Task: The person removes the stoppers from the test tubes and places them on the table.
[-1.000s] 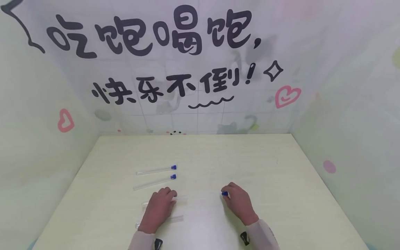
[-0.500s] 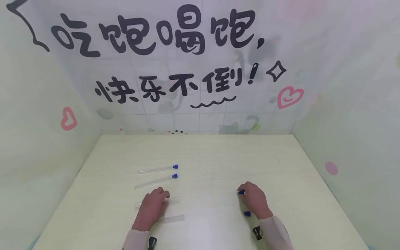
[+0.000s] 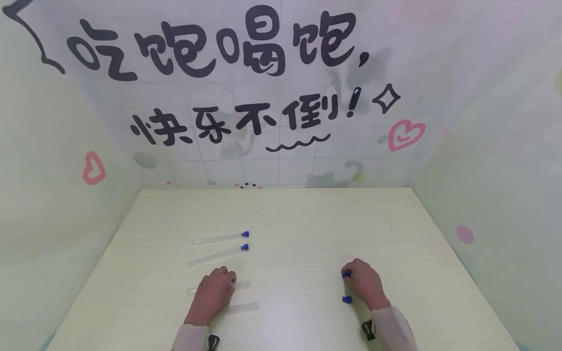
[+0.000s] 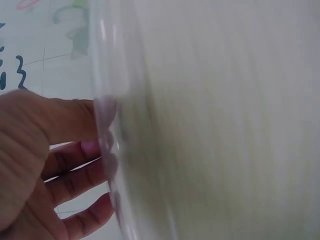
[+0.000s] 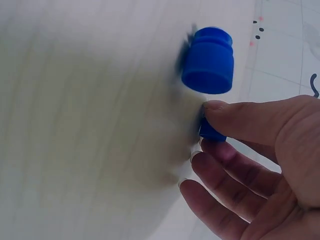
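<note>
In the head view, my left hand (image 3: 212, 296) is over a clear uncapped test tube (image 3: 244, 283), its fingers gripping the tube from above. A second uncapped tube (image 3: 243, 307) lies just nearer to me, partly under the wrist. The left wrist view has a clear tube (image 4: 107, 70) close to the lens, with fingers bent behind it. At the right, my right hand (image 3: 365, 283) pinches a blue cap (image 5: 212, 131) between thumb and forefinger, low over the table. Another blue cap (image 3: 347, 300) lies beside that hand, on the near side.
Two tubes with blue caps, a farther one (image 3: 219, 239) and a nearer one (image 3: 217, 255), lie beyond the left hand on the pale table (image 3: 290, 214). Printed cloth walls (image 3: 281, 161) enclose the table at the back and both sides.
The right hand has moved right with the blue cap, and the other cap has come into sight beside it. The left hand and its tube have shifted slightly left and nearer.
</note>
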`<state>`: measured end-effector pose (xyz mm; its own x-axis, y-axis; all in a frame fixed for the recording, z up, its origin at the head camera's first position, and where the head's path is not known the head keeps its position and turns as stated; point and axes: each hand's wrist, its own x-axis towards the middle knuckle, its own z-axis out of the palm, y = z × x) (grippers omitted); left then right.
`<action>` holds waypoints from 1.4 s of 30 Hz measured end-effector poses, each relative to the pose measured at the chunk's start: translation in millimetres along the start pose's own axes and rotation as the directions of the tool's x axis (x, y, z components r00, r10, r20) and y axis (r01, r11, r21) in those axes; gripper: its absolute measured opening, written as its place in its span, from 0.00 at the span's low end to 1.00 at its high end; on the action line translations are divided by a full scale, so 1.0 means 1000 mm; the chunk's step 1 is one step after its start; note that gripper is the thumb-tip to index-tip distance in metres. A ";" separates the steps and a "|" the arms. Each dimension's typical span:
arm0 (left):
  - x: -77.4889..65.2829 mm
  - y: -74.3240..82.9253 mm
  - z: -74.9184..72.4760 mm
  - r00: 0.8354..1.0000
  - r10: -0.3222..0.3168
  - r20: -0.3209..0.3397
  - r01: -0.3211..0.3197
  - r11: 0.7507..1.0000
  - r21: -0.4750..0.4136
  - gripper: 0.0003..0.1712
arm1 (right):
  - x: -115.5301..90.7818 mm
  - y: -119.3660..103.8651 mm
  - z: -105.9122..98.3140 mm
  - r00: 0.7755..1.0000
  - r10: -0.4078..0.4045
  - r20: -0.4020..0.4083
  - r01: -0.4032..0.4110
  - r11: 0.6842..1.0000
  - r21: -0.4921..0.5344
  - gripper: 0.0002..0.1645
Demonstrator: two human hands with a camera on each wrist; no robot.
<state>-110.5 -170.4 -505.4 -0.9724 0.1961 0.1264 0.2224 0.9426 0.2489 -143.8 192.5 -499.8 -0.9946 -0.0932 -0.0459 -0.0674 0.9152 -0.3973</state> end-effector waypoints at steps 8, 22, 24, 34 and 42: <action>-0.001 -0.001 0.003 0.999 -0.038 0.007 0.038 0.999 -0.004 0.08 | -0.001 -0.002 -0.001 1.000 0.004 0.008 -0.004 1.000 -0.002 0.11; -0.003 0.002 0.001 0.999 -0.039 -0.037 0.038 0.999 -0.027 0.19 | -0.002 -0.005 -0.003 1.000 0.013 0.014 -0.013 1.000 0.008 0.21; -0.003 0.003 -0.002 0.998 -0.032 -0.055 0.030 0.999 -0.025 0.19 | -0.003 -0.007 -0.003 1.000 -0.021 -0.020 0.021 1.000 0.001 0.21; -0.001 0.009 -0.015 0.992 -0.008 -0.123 0.007 1.000 -0.009 0.19 | -0.007 -0.025 -0.008 0.971 -0.162 -0.174 0.162 0.987 -0.013 0.21; -0.001 0.014 -0.023 0.985 0.010 -0.174 -0.006 1.000 0.024 0.19 | -0.003 -0.034 -0.005 0.964 -0.180 -0.193 0.178 0.984 -0.026 0.24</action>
<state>-104.8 -163.5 -480.2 -0.9430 0.1558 0.2940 0.2267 0.9476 0.2251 -138.5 163.2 -481.8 -0.9624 -0.1790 0.2045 -0.2459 0.8939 -0.3748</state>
